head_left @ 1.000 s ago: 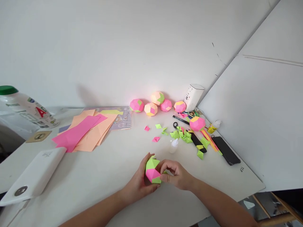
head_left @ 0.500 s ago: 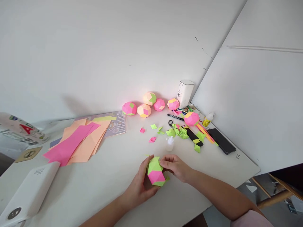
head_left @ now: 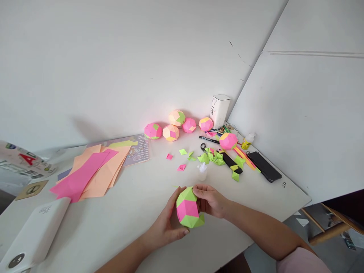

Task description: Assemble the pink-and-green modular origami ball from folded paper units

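Observation:
My left hand point(head_left: 166, 223) is wrapped around the left and lower side of a green and pink folded-paper ball point(head_left: 187, 208), held just above the desk. Green and pink facets face me, and a green paper point sticks out at its lower right. The fingers of my right hand point(head_left: 210, 200) pinch the ball's upper right edge, thumb on top; the far side is hidden. Beyond the ball stands a small clear glue bottle with a white cap point(head_left: 202, 171). Several loose green folded pieces point(head_left: 212, 157) and a pink folded piece point(head_left: 181, 167) lie past it.
Finished-looking paper balls point(head_left: 170, 132) rest along the wall. Pink and peach paper sheets point(head_left: 93, 170) lie at left, near a white power bank point(head_left: 36, 231) and a plastic bottle point(head_left: 25, 161). At right are a black phone point(head_left: 264, 167), a yellow-labelled bottle point(head_left: 248, 141) and a white holder point(head_left: 220, 112).
The paper ball has turned in my hands, showing more of its pink and lower green facets. My right fingers have moved up to its upper right edge. The view has shifted to the right.

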`<state>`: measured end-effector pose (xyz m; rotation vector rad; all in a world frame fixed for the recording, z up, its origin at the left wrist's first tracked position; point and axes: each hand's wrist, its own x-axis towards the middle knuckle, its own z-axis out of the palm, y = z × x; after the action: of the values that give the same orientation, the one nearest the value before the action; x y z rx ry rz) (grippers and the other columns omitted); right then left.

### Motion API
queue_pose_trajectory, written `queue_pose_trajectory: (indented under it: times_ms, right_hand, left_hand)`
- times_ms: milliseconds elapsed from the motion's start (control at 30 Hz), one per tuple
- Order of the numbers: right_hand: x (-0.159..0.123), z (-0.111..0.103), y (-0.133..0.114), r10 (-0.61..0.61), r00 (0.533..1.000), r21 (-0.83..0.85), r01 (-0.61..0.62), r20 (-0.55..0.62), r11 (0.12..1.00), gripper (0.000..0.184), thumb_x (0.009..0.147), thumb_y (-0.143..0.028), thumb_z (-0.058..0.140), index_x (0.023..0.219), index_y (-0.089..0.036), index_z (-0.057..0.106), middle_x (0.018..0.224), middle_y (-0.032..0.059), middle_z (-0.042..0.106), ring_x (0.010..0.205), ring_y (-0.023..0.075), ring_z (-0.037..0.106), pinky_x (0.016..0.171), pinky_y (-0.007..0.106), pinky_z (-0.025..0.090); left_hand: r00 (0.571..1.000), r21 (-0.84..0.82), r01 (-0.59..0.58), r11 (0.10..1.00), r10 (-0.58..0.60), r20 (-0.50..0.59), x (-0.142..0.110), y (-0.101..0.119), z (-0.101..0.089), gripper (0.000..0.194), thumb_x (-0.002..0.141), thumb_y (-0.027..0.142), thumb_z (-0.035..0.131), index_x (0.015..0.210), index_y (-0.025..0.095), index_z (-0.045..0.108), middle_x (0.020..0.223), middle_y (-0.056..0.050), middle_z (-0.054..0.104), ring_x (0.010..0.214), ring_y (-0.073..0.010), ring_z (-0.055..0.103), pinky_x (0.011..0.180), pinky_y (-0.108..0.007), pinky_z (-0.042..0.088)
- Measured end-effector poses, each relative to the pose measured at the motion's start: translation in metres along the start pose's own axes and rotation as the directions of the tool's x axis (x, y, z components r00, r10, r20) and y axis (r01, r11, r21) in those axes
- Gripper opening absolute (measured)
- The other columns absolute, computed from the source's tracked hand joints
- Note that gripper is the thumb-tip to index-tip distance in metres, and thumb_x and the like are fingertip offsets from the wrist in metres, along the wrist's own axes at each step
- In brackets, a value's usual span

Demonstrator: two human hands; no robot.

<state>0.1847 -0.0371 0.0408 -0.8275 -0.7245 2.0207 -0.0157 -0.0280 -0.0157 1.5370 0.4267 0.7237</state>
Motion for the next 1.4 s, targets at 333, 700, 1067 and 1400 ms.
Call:
queue_pose_trajectory:
  times_ms: [333,700,1067,1400]
  right_hand:
    - [0.006,-0.006,0.004,-0.018,1.000,0.036,0.018,0.002,0.999,0.029,0.079,-0.042,0.068,0.078,-0.014,0.060,0.065,0.0008,0.065,0.059,0.0128,0.063,0.056,0.025,0.046]
    - [0.004,-0.005,0.005,-0.146,0.986,-0.193,0.159,0.080,0.968,0.030,0.083,-0.042,0.062,0.097,-0.015,0.065,0.088,0.0068,0.067,0.082,0.0181,0.063,0.083,0.038,0.045]
    - [-0.001,-0.001,0.010,-0.258,0.963,-0.624,0.250,0.081,0.741,0.024,0.081,-0.034,0.064,0.098,-0.017,0.068,0.090,0.0045,0.065,0.087,0.0187,0.059,0.079,0.033,0.045]
    - [0.001,-0.005,0.001,-0.116,0.993,-0.268,0.120,0.031,0.956,0.031,0.072,-0.038,0.072,0.090,-0.013,0.071,0.076,0.0033,0.065,0.072,0.0146,0.057,0.073,0.031,0.042]
  left_hand:
    - [0.997,-0.221,0.064,0.973,-0.072,-0.025,0.001,0.005,0.000,0.088,0.076,0.036,0.070,0.145,0.036,0.016,0.146,-0.012,0.032,0.132,-0.0349,0.032,0.102,-0.049,0.035]
    - [0.950,-0.354,0.170,0.920,-0.249,-0.191,0.010,0.012,-0.008,0.059,0.083,0.038,0.061,0.135,0.027,0.037,0.134,-0.012,0.050,0.119,-0.0321,0.048,0.092,-0.044,0.046]
    - [0.931,-0.249,0.198,0.948,-0.261,-0.254,0.014,0.016,-0.005,0.060,0.082,0.047,0.059,0.131,0.019,0.038,0.136,-0.015,0.047,0.122,-0.0326,0.045,0.096,-0.045,0.043]
    - [0.878,-0.243,0.275,0.930,-0.346,-0.330,0.006,0.007,-0.007,0.058,0.088,0.049,0.049,0.137,0.025,0.032,0.151,-0.010,0.027,0.134,-0.0303,0.033,0.105,-0.045,0.035]
